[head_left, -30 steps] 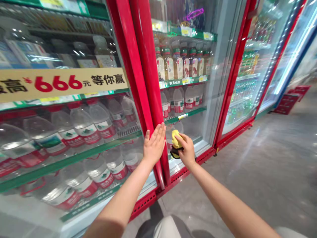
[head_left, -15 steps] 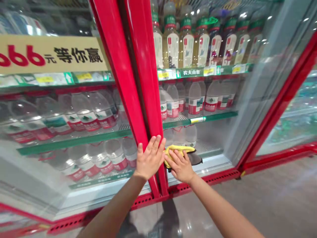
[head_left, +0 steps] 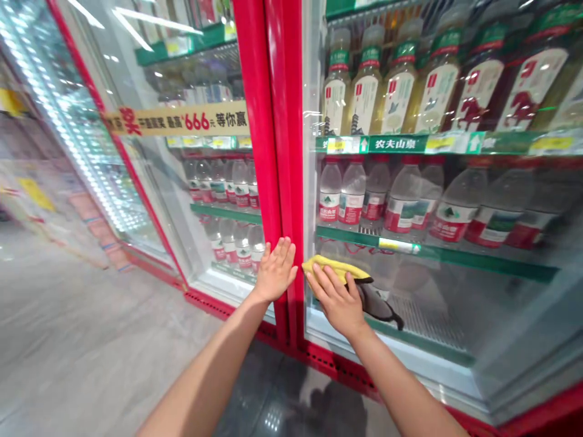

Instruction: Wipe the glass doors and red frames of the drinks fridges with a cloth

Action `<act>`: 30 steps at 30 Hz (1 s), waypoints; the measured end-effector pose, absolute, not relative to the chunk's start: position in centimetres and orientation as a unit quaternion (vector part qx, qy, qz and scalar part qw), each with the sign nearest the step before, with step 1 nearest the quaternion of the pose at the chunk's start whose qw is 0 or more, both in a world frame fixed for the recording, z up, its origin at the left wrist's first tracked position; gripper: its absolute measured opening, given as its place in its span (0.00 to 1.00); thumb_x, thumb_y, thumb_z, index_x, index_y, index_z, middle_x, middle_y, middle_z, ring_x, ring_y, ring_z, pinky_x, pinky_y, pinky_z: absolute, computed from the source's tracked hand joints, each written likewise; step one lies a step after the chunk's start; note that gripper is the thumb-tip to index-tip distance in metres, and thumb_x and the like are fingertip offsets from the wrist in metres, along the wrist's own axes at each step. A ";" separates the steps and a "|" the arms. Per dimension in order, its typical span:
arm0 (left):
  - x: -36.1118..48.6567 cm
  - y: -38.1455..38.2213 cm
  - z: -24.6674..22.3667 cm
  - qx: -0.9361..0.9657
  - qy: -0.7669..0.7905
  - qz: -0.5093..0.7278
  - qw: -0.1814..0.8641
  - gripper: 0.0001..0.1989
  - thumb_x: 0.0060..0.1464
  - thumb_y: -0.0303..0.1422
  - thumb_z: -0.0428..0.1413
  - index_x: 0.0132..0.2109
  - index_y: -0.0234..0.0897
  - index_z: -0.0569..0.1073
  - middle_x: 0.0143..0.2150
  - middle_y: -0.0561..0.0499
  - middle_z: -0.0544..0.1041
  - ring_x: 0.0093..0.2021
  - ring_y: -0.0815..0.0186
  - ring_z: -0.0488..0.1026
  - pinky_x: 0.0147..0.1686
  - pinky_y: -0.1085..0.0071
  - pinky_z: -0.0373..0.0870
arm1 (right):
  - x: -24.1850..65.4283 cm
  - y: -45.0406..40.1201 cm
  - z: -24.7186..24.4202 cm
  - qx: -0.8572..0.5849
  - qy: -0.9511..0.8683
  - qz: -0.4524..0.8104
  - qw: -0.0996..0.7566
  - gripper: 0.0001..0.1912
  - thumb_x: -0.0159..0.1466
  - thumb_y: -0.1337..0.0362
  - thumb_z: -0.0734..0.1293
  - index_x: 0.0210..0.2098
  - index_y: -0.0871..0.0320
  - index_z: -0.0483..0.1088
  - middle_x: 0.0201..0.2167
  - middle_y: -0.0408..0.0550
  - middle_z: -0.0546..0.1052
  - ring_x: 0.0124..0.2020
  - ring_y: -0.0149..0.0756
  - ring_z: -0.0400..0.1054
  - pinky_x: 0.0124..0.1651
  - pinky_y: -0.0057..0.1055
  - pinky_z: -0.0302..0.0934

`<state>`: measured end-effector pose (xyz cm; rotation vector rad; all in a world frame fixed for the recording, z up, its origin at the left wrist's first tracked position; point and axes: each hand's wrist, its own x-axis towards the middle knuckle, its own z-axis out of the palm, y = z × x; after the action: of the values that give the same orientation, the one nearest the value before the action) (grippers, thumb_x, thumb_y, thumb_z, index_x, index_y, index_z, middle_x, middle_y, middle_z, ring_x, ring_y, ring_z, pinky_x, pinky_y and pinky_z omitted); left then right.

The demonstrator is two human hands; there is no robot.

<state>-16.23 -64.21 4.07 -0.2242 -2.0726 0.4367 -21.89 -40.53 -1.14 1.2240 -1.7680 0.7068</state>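
Note:
Flat against the red door frame lies my left hand, open, with nothing in it and its fingers stretched upward. My right hand presses a yellow and grey cleaning cloth to the glass of the right fridge door. Its fingers lie over the cloth, whose grey, dark-edged part hangs out to the right below the fingers. What lies under the palm is hidden. Behind the glass stand water bottles with red and white labels.
Taller drink bottles fill the shelf above the water. A beige banner strip crosses the left glass door. Below runs the fridge's red base, over a shiny grey floor. Another lit fridge stands further left.
The view has swung so that more of the right door shows. My right hand and the cloth have shifted slightly right along the glass. My left hand stays on the frame.

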 end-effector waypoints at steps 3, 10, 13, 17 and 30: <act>-15.4 -62.8 4.6 -0.059 -0.875 0.158 0.454 0.44 0.64 0.27 0.52 0.76 0.38 0.33 0.75 0.36 0.51 0.76 0.57 0.47 0.73 0.50 0.46 | -22.0 -38.3 -1.8 0.573 -0.681 0.246 0.383 0.44 0.66 0.78 0.57 0.76 0.43 0.40 0.69 0.40 0.64 0.67 0.35 0.64 0.77 0.37 0.35; -14.1 -59.0 2.9 0.000 -0.868 0.065 0.492 0.38 0.66 0.24 0.42 0.76 0.38 0.34 0.77 0.37 0.48 0.76 0.56 0.44 0.71 0.47 0.54 | -20.6 -39.4 -2.1 0.466 -0.710 0.289 0.442 0.44 0.64 0.73 0.64 0.75 0.46 0.45 0.71 0.47 0.60 0.71 0.47 0.58 0.76 0.50 0.16; -13.1 -58.4 -2.0 0.025 -0.856 0.011 0.515 0.39 0.63 0.21 0.40 0.76 0.39 0.36 0.76 0.38 0.52 0.76 0.54 0.45 0.70 0.44 0.57 | -19.8 -42.1 -5.4 0.466 -0.705 0.307 0.438 0.42 0.66 0.66 0.66 0.75 0.48 0.46 0.71 0.51 0.62 0.71 0.50 0.58 0.76 0.53 0.20; -12.0 -59.3 -9.2 0.018 -0.869 0.014 0.493 0.40 0.59 0.18 0.41 0.76 0.37 0.41 0.73 0.37 0.59 0.75 0.53 0.50 0.69 0.45 0.61 | -20.7 -42.1 -11.7 0.508 -0.698 0.259 0.433 0.38 0.69 0.75 0.60 0.73 0.42 0.51 0.66 0.43 0.70 0.65 0.38 0.66 0.76 0.44 0.37; -12.2 -62.7 -10.3 -0.098 -0.829 -0.010 0.550 0.29 0.62 0.19 0.45 0.67 0.40 0.67 0.64 0.46 0.75 0.76 0.56 0.48 0.71 0.41 0.52 | -20.1 -43.4 2.0 0.486 -0.650 0.209 0.545 0.30 0.72 0.68 0.61 0.68 0.31 0.58 0.67 0.35 0.69 0.70 0.39 0.59 0.76 0.48 0.41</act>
<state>-12.17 -62.74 -10.35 -0.2317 -1.9623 -0.0248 -20.06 -43.44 2.00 1.1539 -1.5419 0.4947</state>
